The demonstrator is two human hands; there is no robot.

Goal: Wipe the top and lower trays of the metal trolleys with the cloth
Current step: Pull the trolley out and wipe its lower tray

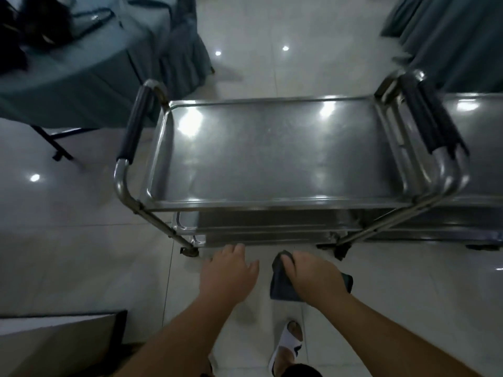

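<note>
At lower centre, the right hand gripped the cloth below the trolley; the left hand hung open.

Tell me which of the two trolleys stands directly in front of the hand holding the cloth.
The left trolley, seen whole with a black-gripped handle at each end. The right hand grips the dark cloth before its lower trays; the other trolley is cut off at the right edge.

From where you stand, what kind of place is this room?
Probably a banquet or dining hall, though I cannot be sure. The signs: a stainless steel service trolley with a second trolley beside it, a table with a grey-blue tablecloth, a fabric-covered chair, and a glossy tiled floor.
</note>
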